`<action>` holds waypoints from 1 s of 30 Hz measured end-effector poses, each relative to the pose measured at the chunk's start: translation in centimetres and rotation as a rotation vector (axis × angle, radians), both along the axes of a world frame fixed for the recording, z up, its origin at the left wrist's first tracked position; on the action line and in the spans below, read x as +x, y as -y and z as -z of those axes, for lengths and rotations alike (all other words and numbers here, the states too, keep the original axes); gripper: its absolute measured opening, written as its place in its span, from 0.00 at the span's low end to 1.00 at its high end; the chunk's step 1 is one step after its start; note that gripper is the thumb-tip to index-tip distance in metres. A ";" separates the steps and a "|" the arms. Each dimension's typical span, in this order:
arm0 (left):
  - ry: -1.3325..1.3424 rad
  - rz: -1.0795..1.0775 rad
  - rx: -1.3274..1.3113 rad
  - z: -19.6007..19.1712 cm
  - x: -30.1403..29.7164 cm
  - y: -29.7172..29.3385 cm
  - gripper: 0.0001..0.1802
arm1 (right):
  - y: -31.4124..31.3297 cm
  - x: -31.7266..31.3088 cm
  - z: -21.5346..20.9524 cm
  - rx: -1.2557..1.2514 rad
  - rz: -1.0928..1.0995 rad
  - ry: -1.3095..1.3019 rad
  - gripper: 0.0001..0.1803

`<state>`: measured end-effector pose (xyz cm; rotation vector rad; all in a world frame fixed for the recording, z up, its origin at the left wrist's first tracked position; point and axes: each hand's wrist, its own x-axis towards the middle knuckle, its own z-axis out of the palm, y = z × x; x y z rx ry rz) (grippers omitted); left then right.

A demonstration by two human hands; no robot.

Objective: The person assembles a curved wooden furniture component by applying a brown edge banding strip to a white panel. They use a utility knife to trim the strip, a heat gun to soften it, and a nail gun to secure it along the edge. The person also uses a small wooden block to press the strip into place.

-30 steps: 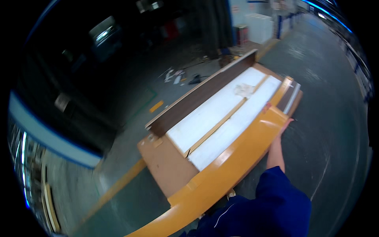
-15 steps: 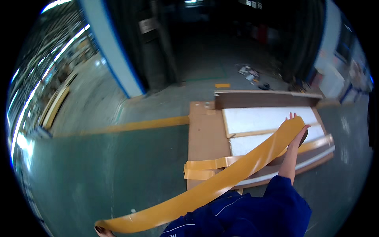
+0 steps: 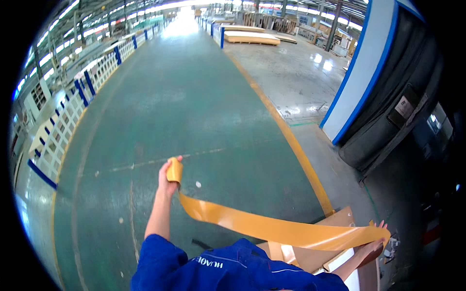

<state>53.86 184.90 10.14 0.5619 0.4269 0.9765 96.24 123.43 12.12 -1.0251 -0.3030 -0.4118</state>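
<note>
A wide, glossy yellow-orange strip point(image 3: 272, 232) stretches between my two hands, bowing downward and twisting near its left end. My left hand point(image 3: 167, 178) is raised over the green floor, its fingers closed around that end, where the strip folds into a short loop. At the lower right, my right hand point(image 3: 374, 242) grips the other end, which bends round the hand. Its fingertips show above the strip's upper edge, while the strip covers part of the palm. Beneath the strip lies an open brown cardboard carton point(image 3: 337, 219), partly hidden by the strip and my right arm.
White lattice fencing with blue posts point(image 3: 87, 83) lines the left side. A yellow floor line point(image 3: 291, 140) runs along the right. Beyond it stand a white-and-blue pillar point(image 3: 359, 72) and dark hanging curtains point(image 3: 393, 106). Stacked boards point(image 3: 252, 38) lie far ahead.
The view has turned left, from the carton toward the long aisle. My left hand has come up from the lower edge. The strip now sags between my hands, and both still hold it.
</note>
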 end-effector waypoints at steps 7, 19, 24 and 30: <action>-0.275 0.314 0.365 -11.7 7.9 -0.4 0.14 | -8.2 3.7 0.1 -0.049 0.005 0.055 0.43; 0.005 0.351 0.599 -16.3 31.6 -4.8 0.24 | -11.5 10.0 1.6 -0.055 0.394 -0.008 0.43; -0.023 0.364 0.954 -18.6 40.8 -8.9 0.11 | -10.9 11.4 -0.6 -0.137 0.552 -0.098 0.45; -0.034 -0.132 0.697 -23.5 50.7 -21.7 0.22 | -6.1 11.2 -1.5 0.155 0.756 -0.258 0.47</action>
